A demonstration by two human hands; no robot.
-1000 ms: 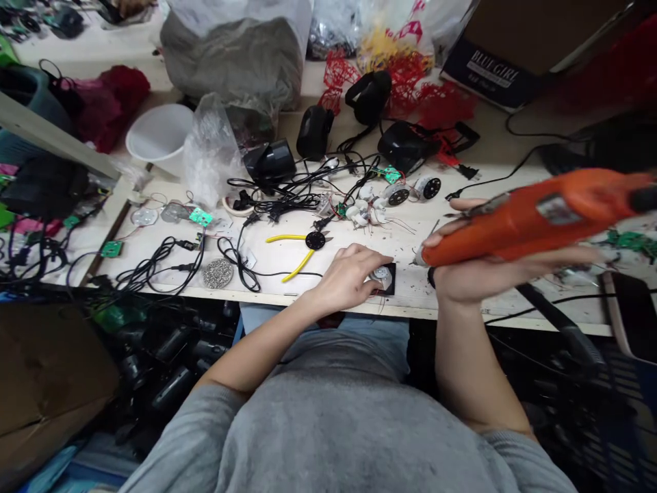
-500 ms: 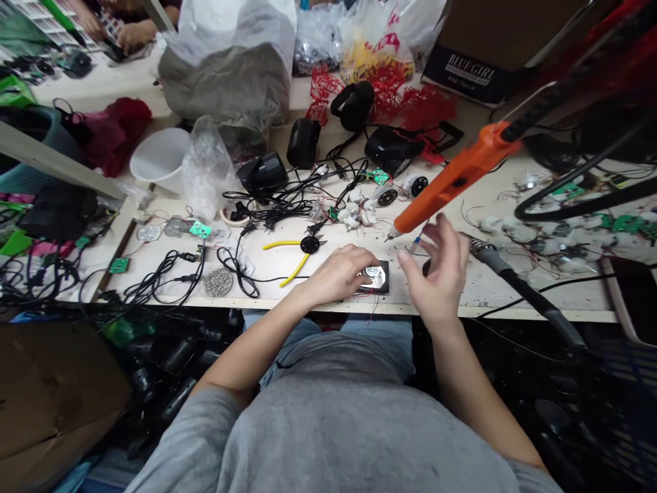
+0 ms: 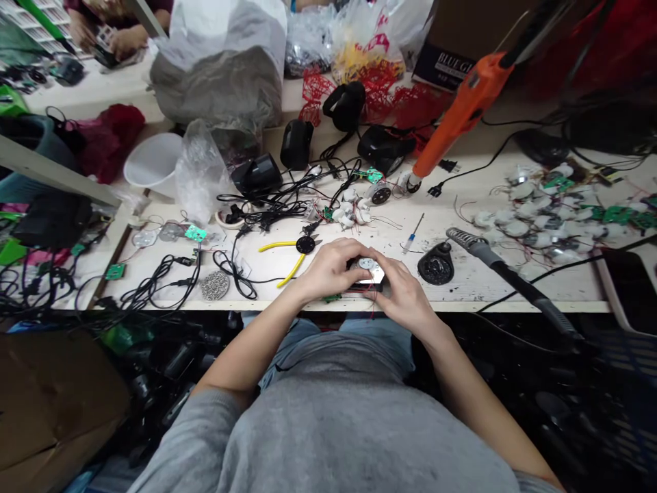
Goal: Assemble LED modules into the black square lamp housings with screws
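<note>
Between both hands, at the front edge of the bench, is a small dark housing with a silvery metal plate (image 3: 370, 270) on top and thin red wires hanging from it. My left hand (image 3: 339, 270) grips its left side, fingers curled over the far edge. From the right, my right hand (image 3: 405, 291) closes round the other side with thumb and fingers. A small blue-handled screwdriver (image 3: 412, 236) lies on the bench beyond my right hand. The orange electric screwdriver (image 3: 459, 113) hangs above the bench, touched by neither hand.
Yellow-handled cutters (image 3: 292, 255) and black cables (image 3: 172, 284) lie to the left. A soldering iron (image 3: 493, 257) and a black disc-shaped piece (image 3: 435, 263) are at right, near piled white motors (image 3: 523, 219). A co-worker's hands (image 3: 123, 42) are at the far left.
My right hand has put down the blue-handled screwdriver and moved left onto the housing. The orange electric screwdriver has swung up and away. The housing now looks tilted.
</note>
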